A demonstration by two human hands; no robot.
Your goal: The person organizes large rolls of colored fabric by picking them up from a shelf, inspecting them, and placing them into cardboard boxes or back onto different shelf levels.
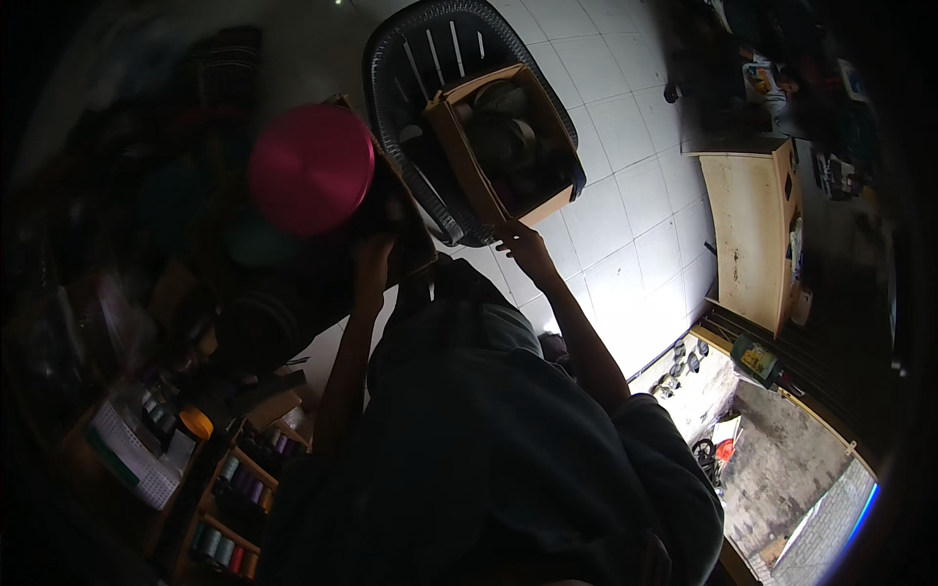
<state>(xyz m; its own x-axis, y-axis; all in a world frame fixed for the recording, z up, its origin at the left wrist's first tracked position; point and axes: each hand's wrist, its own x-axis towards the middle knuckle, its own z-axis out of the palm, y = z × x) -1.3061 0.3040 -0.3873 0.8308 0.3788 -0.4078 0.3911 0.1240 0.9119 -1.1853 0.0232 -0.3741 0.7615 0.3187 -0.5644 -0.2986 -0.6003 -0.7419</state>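
Note:
A cardboard box [459,156] with dark rounded items inside sits on a black plastic chair [389,78] in front of me. My right hand [525,249] is at the box's near corner, its fingertips closed on the cardboard edge and the other fingers curled beside it. My left hand [373,259] reaches into shadow beside a second, dark-edged box or shelf [415,220]. Its fingers are too dark to make out. Just beyond that hand stands a round, shiny pink lid or container [313,168].
Wooden compartments [210,488] with several thread spools lie at lower left, near a white perforated basket [147,464]. Dim clutter fills the left side. A pale wooden cabinet [747,230] stands on the right, across the tiled floor [630,186]. A bright doorway opens at lower right.

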